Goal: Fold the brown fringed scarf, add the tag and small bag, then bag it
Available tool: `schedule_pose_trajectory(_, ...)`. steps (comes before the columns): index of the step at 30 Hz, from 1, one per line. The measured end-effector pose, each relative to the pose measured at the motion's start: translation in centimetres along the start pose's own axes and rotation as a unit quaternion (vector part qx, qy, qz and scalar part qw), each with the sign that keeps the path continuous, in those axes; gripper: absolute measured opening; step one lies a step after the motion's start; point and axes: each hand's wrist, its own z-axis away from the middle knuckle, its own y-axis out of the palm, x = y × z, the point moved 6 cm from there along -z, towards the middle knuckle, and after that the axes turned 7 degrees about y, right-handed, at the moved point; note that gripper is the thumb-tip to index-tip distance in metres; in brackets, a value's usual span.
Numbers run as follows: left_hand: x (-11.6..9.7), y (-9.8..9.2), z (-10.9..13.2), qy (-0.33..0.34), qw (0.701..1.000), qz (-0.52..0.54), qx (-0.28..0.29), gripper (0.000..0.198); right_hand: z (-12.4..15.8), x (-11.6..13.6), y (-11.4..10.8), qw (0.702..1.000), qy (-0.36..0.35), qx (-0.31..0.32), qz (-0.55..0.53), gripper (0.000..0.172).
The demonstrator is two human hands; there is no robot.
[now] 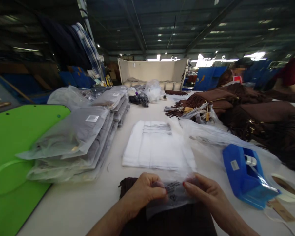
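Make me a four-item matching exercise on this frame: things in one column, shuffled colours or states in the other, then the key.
Things:
1. tape dispenser
2. plastic packets
3. printed clear bag
4. flat board

Colours or states:
A. pinched between the left hand and right hand
B. bright green
C. stacked, barcode label on top
D. blue

Pairs: 1-D, 2-C, 3-A, 4-B

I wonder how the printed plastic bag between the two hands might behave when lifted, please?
The printed plastic bag looks thin and translucent, so it is probably light and floppy. Between the left hand and right hand, its film looks uneven, so it may crease easily. Its smooth-looking surface could feel slippery.
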Motion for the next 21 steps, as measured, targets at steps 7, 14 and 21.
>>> schedule_pose_trajectory(7, 1.4, -2.0, 2.6, -0.008, 0.993, 0.077, -0.095, 0.021, 1.6, -2.8, 1.8, 0.998, 0.034, -0.027, -0.055, 0.031)
schedule_pose_trajectory(14, 1.7, -2.9, 3.9, 0.070, 0.934, -0.294, -0.190, 0.010, 2.2, -5.2, 1.8, 0.995, 0.044, -0.087, 0.036, 0.036)
schedule_pose_trajectory(21, 2.8, -2.6, 3.3, 0.182, 0.768, -0.573, -0.220, 0.030, 2.3, -5.8, 1.3, 0.897, -0.118, -0.209, 0.371, 0.026)
